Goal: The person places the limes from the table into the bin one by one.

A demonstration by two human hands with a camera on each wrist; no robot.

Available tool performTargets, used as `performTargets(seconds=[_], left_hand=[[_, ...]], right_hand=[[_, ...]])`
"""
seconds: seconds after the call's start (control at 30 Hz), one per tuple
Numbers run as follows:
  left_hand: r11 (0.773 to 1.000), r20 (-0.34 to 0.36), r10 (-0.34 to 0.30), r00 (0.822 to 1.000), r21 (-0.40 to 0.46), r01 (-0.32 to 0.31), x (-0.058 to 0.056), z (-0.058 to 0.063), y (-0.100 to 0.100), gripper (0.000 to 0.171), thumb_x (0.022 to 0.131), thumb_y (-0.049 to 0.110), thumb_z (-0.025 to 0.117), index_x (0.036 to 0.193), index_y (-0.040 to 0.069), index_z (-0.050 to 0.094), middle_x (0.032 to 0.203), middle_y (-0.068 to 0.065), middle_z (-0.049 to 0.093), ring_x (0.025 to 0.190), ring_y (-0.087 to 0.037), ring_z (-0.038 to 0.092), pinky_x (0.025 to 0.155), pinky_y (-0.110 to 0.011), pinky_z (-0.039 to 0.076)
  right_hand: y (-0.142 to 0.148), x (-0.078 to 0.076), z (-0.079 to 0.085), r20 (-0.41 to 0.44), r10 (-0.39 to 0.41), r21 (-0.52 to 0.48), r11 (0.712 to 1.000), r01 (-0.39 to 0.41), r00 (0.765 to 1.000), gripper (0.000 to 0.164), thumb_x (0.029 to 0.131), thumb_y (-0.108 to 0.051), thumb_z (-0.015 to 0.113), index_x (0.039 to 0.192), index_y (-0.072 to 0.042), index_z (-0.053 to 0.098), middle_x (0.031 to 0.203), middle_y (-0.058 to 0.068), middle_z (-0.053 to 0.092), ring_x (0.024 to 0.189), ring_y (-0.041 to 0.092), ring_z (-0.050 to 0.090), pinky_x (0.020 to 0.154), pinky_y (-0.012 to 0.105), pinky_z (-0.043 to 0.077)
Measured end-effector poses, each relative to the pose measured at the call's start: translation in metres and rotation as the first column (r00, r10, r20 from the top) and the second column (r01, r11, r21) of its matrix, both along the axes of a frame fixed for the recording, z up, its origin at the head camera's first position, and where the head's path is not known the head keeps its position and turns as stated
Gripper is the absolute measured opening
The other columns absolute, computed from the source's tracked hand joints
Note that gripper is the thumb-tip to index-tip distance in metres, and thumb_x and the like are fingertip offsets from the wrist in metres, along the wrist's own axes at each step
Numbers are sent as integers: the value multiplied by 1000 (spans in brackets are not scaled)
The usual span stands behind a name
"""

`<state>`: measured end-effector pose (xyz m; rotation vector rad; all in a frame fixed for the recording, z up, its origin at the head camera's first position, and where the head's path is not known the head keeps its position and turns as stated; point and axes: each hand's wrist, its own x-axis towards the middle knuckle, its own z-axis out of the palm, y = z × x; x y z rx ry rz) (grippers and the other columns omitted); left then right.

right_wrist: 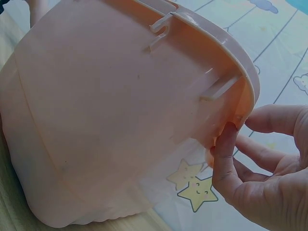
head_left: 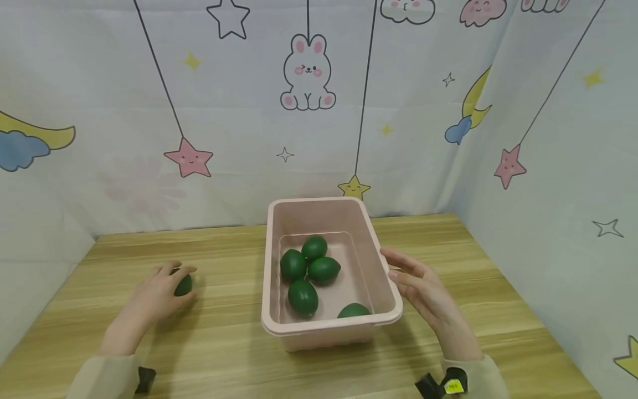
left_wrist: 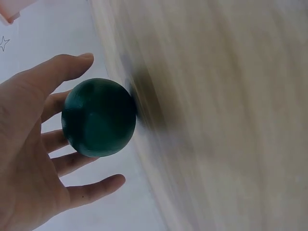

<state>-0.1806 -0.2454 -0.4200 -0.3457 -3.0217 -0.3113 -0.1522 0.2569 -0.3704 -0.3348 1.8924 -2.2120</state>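
On the table at the left, my left hand (head_left: 158, 292) reaches over a dark green, egg-shaped fruit (head_left: 184, 285). In the left wrist view, its fingers extend behind the fruit (left_wrist: 98, 118), while the thumb stands a little apart from it. The fruit sits at the table surface. A pale pink plastic box (head_left: 319, 215) stands at the centre, with several similar green fruits (head_left: 324, 270) inside. At the box's right side, my right hand (head_left: 423, 291) pinches the rim between thumb and fingers, as the right wrist view shows for the hand (right_wrist: 260, 168).
The wood-grain table (head_left: 224, 343) extends on both sides of the box. A white cloth (head_left: 239, 122) printed with cartoon figures hangs behind the table and along its right side. Black straps (head_left: 451, 382) circle the wrists over light sleeves.
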Motion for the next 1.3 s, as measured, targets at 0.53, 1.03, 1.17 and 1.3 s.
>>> performTargets(seconds=[0.53, 1.03, 1.17, 1.3], left_hand=[[999, -7, -34, 999, 37, 35, -1, -4, -3, 54, 83, 24, 73, 130, 4, 56, 129, -33, 45, 112, -56, 46, 76, -64, 50], [996, 6, -52, 999, 73, 52, 1, -2, -5, 55, 83, 25, 72, 131, 3, 55, 129, -32, 46, 112, -56, 47, 77, -65, 50], [996, 4, -54, 999, 76, 54, 0, 0, -2, 55, 83, 25, 73, 131, 3, 55, 130, -32, 47, 111, -56, 48, 77, -64, 50], [995, -4, -57, 998, 83, 57, 1, 3, 1, 54, 83, 24, 72, 131, 4, 55, 129, -31, 47, 111, -55, 49, 78, -63, 50]], right_hand=[[1, 0, 1, -1, 4, -7, 1000, -4, 1000, 44, 95, -4, 52, 139, -5, 48, 130, -4, 56, 114, 11, 59, 96, 25, 51], [0, -2, -2, 23, -27, 10, 1000, 27, 999, 47, 94, -4, 54, 140, -3, 45, 127, -4, 56, 112, 10, 60, 94, 25, 52], [0, -2, -2, 27, -29, 17, 999, 28, 999, 47, 94, -4, 55, 140, -4, 46, 127, -4, 56, 112, 10, 60, 94, 25, 52], [0, -2, -2, 29, -33, 20, 999, 32, 999, 46, 94, -5, 55, 139, -5, 47, 127, -4, 56, 111, 10, 60, 94, 25, 52]])
